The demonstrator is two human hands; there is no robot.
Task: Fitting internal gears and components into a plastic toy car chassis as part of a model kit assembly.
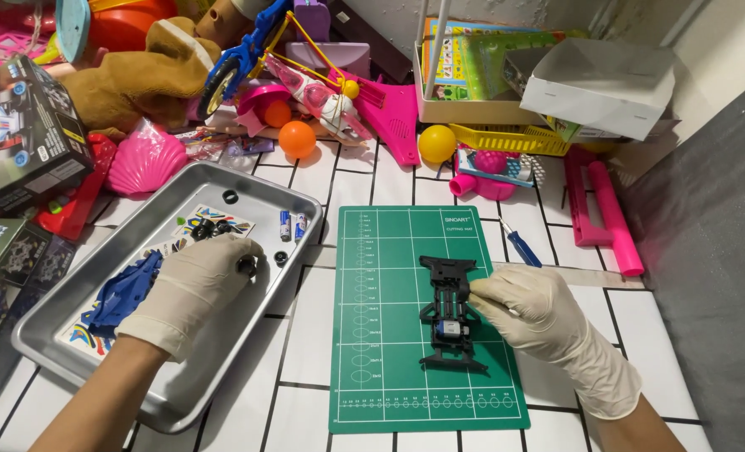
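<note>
Left hand [195, 285] pinching wheel [247, 266], right hand [529, 305] steadying chassis [450, 314]

A home play corner is suggested. A white tiled floor [305, 418] is crowded with a brown plush bear [134, 79], orange plastic balls [297, 139] and pink plastic toys [145, 163].

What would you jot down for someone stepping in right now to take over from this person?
Left hand, gloved, is in the metal tray, fingers pinching a small black wheel.
Right hand, gloved, steadies the black toy car chassis on the green cutting mat.
Done: chassis frame holds a motor.
Left: no wheels on it; blue body shell and batteries lie in the tray. Screwdriver lies beside the mat.
</note>
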